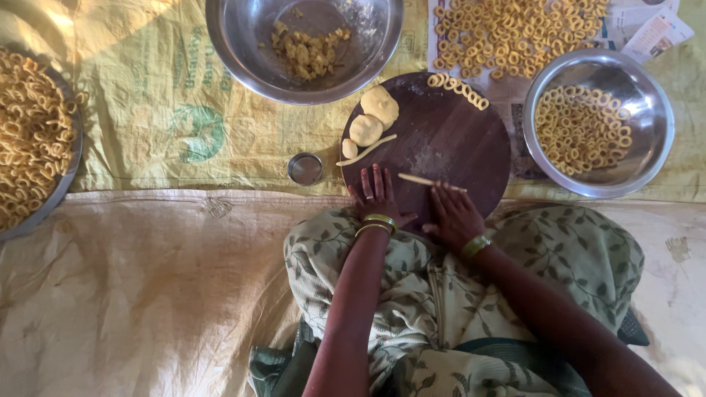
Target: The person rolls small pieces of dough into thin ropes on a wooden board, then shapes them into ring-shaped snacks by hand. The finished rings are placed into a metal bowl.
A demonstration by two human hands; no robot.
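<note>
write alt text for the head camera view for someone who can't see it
Seen from above, a seated person's right hand rolls a thin dough strip on a round dark board while the left hand rests flat on it. Dough balls and small dough rings sit on the board, with steel bowls of rings around.

Illumination is soft, warm daylight, moderately bright across the whole view. A stronger sunlit patch falls on the yellow sack (pixel 147 95) at the upper left, where the fabric washes out. The empty-sided steel bowl (pixel 305 44) and the bowl of rings (pixel 597 121) show bright specular glare on their rims and inner walls. Shadows are faint and short; a soft one lies under the left hand (pixel 376 197) on the dark round board (pixel 441 140). Focus is acceptable at the centre. Detail softens toward the lower corners, and the forearms near the bottom edge appear slightly blurred. Straight edges bow mildly near the frame borders.
</note>
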